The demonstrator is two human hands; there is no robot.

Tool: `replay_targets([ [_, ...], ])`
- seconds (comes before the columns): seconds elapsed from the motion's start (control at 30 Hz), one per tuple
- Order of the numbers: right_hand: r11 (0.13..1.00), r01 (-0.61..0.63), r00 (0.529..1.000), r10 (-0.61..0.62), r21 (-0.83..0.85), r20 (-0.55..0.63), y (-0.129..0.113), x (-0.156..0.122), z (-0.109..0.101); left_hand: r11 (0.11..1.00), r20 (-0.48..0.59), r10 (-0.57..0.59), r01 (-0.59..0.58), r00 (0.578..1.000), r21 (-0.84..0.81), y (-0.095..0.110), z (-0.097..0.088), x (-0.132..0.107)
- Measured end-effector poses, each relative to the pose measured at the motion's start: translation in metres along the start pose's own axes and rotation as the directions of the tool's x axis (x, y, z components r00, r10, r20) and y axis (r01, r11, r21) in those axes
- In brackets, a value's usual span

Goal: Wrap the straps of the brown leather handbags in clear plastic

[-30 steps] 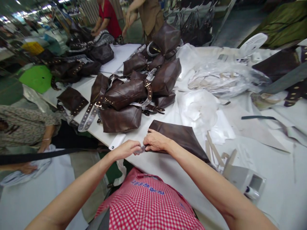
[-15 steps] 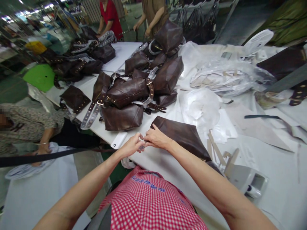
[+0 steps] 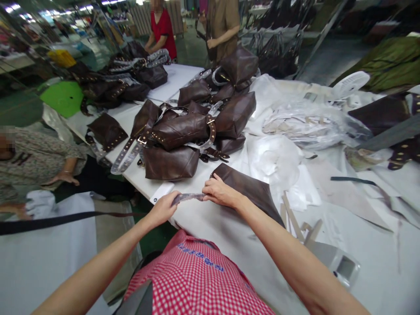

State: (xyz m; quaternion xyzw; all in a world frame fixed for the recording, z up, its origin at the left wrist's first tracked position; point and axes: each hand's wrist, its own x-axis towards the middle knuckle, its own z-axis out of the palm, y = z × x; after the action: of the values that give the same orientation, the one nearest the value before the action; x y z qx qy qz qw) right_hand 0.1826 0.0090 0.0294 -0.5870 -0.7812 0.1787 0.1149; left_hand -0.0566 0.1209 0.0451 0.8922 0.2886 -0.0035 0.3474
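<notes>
A short strap wrapped in clear plastic [image 3: 190,197] stretches between my two hands over the table's front edge. My left hand [image 3: 165,206] is closed around its left end. Its other end is pinched in my right hand [image 3: 218,191], which rests against the upper left corner of a dark brown leather bag [image 3: 251,186]. That bag lies flat on the white table, partly covered by my right hand and forearm. Whether the strap is joined to the bag is hidden by my right fingers.
Brown studded bags [image 3: 180,129] are heaped beyond my hands. A white flat device [image 3: 162,192] lies by the table edge. Plastic sheeting [image 3: 275,157], a white fan [image 3: 351,85] and a grey device [image 3: 337,262] are to the right. A seated person [image 3: 42,162] works at left; others stand behind.
My hands were close together; my left hand has moved left and the plastic-wrapped strap now shows stretched between them. The seated person's hand has lifted off the white material.
</notes>
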Motion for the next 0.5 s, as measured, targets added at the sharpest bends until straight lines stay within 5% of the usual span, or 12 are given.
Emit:
replay_targets([
  [0.07, 0.998, -0.011, 1.000, 0.010, -0.055, -0.019, -0.001, -0.001, 0.004, 0.966, 0.175, -0.049, 0.091, 0.983, -0.240, 0.002, -0.005, -0.002],
  [0.2, 0.993, -0.008, 0.998, 0.000, -0.119, -0.067, -0.007, -0.004, 0.011, 0.782, 0.468, -0.003, 0.294, 0.884, -0.550, 0.014, -0.006, -0.006],
  [0.33, 0.994, 0.010, 0.992, -0.023, -0.111, -0.124, -0.013, -0.009, 0.015, 0.516, 0.532, -0.023, 0.466, 0.846, -0.719, 0.022, 0.012, -0.002],
  [0.5, 0.994, 0.014, 0.973, -0.038, -0.104, -0.229, -0.023, -0.014, 0.024, 0.255, 0.520, -0.166, 0.546, 0.838, -0.798, 0.012, 0.042, 0.012],
])
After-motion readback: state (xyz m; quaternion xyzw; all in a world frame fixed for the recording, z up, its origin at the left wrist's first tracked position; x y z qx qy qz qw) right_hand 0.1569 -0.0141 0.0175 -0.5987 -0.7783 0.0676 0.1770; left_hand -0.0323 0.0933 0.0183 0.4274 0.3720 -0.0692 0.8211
